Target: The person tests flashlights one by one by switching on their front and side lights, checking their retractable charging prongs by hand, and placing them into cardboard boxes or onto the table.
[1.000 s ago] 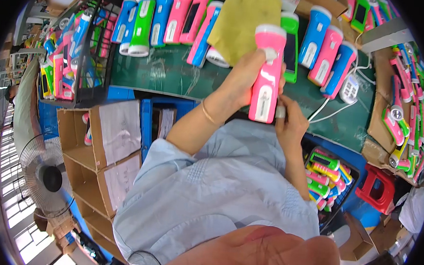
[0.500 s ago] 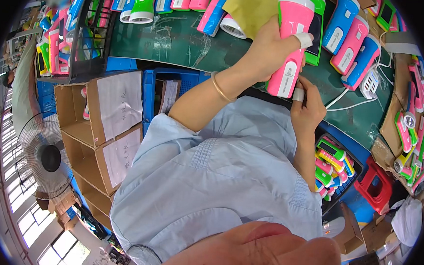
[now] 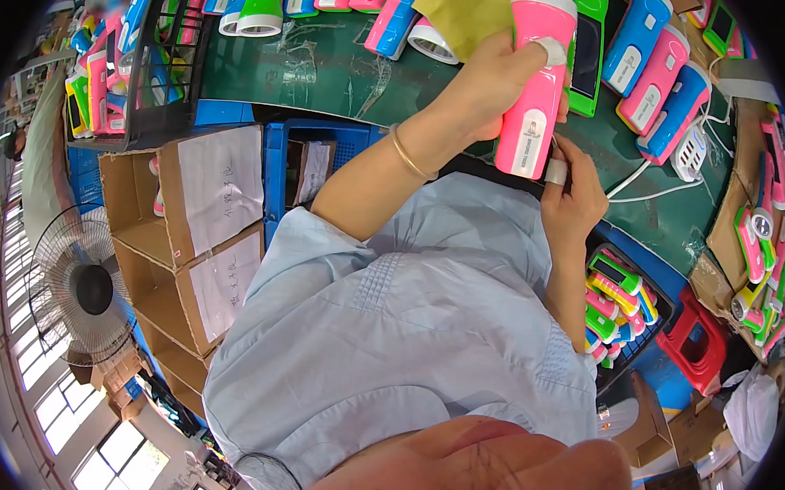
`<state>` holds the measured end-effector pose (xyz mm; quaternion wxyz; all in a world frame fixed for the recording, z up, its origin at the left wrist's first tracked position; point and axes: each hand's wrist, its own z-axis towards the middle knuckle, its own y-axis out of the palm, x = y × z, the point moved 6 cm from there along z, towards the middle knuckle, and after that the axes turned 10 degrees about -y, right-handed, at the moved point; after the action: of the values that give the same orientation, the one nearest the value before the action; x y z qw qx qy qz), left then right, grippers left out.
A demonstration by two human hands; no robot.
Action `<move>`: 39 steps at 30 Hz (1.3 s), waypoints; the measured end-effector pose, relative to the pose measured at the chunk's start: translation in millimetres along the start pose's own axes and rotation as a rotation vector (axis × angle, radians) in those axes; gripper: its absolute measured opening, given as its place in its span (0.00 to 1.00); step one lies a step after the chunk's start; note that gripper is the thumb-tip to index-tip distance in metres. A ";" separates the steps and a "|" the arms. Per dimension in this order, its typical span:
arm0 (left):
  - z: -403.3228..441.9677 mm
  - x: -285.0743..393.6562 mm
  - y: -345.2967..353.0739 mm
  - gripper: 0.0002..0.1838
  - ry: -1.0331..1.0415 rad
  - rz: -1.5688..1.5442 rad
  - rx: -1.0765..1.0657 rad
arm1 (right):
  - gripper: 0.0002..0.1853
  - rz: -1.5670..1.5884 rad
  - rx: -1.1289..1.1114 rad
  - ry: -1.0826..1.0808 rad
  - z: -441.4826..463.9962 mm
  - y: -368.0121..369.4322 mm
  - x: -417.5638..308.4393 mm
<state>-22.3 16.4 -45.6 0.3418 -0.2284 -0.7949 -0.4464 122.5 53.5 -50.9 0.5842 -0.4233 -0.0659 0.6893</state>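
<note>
A pink flashlight (image 3: 537, 94) with a white head and a white label panel is held over the bench, its head pointing away from me. My left hand (image 3: 492, 82) is wrapped round its body, with the taped thumb lying across the front. Close by the tail end, my right hand (image 3: 577, 201) has its fingers bent and pressed together, one of them taped. What those fingers hold is hidden; a white cable (image 3: 652, 197) runs toward them. Just beyond the held flashlight lies a green one (image 3: 587, 55) with a dark panel.
Blue and pink flashlights lie beside a white multi-port USB charger (image 3: 688, 157) at right. More line the back of the green bench (image 3: 304, 82). A black wire basket (image 3: 164, 78) stands left, above cardboard compartments (image 3: 156, 222). A red stool (image 3: 694, 342) and a crate of flashlights (image 3: 617, 299) are lower right.
The flashlight in my left hand has tilted slightly, and its tail has shifted a little. My right hand stays close to the tail end, with its fingers slightly moved.
</note>
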 end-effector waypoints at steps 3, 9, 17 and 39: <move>-1.3 -0.4 0.5 0.12 0.004 0.019 -0.013 | 0.09 0.008 -0.003 0.010 -0.8 -0.1 1.1; -5.4 -1.4 2.1 0.14 0.109 0.090 -0.029 | 0.08 0.059 0.034 0.014 0.4 -3.3 0.1; -3.6 -0.3 15.1 0.15 -0.074 -0.099 -0.067 | 0.11 0.049 0.020 -0.015 2.7 -4.0 -1.4; -11.0 -1.2 24.5 0.18 0.041 -0.083 -0.134 | 0.12 0.023 -0.029 -0.001 1.1 -7.1 -4.5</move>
<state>-1.4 19.0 -28.9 0.3230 -0.2083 -0.7649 -0.5169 126.8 52.3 -43.8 0.5702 -0.4320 -0.0713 0.6951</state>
